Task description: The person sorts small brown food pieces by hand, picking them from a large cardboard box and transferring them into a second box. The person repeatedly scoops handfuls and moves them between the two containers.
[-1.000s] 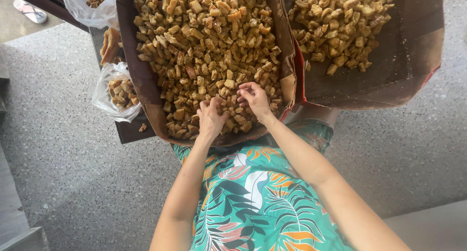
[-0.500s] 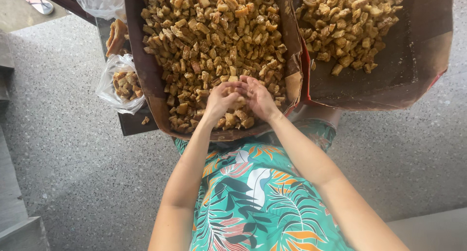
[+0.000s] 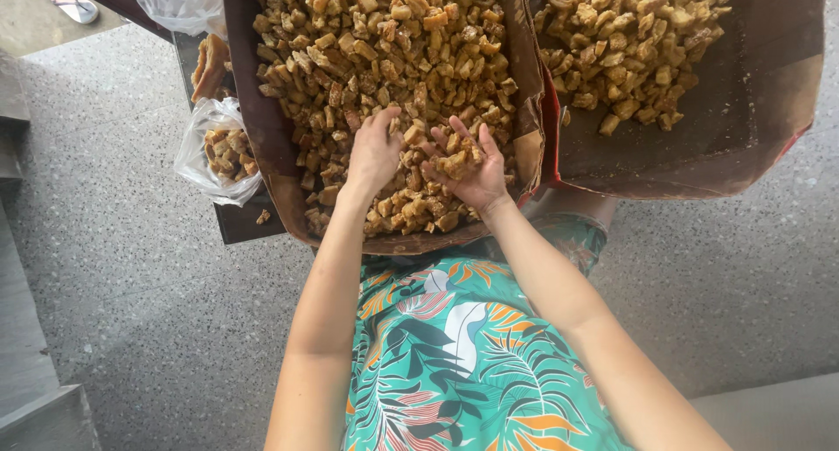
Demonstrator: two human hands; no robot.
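My right hand [image 3: 468,167] cups a heap of golden-brown fried chunks [image 3: 454,158], palm up, fingers open; my left hand [image 3: 374,149] digs palm-down into the pile, loosely curled. Sorting handfuls, I judge, inside the near brown cardboard tray [image 3: 262,128]; next, careful lifting.

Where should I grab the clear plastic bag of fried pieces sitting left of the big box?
Grip the plastic bag by its bunched, loose top, coming from above on its open left side. The lower part is slack and full of pieces, and the box crowds its right.
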